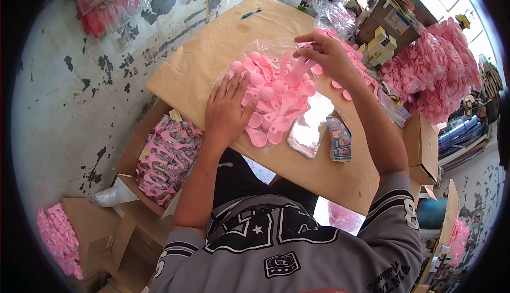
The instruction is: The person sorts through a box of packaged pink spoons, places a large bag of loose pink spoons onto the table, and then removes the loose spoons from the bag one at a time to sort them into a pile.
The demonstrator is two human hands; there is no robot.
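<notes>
A heap of pink measuring spoons (265, 93) lies on clear plastic on the brown-covered table (212, 38). My left hand (228, 111) rests flat on the heap's left side, fingers stretched out over the spoons. At the heap's upper right, my right hand (325, 56) pinches a pink measuring spoon (296, 74) by its handle, the bowl hanging down over the others. Just right of the heap lie a stack of shiny clear plastic bags (309, 128) and a stack of small printed cards (339, 137).
A carton (133, 149) of packed pink spoons stands left, below the table edge. More loose pink spoons (355, 59) lie beyond my right forearm. Large bundles of pink spoons (435, 69) and an open carton (421, 147) stand right. A pen (251, 13) lies at the back.
</notes>
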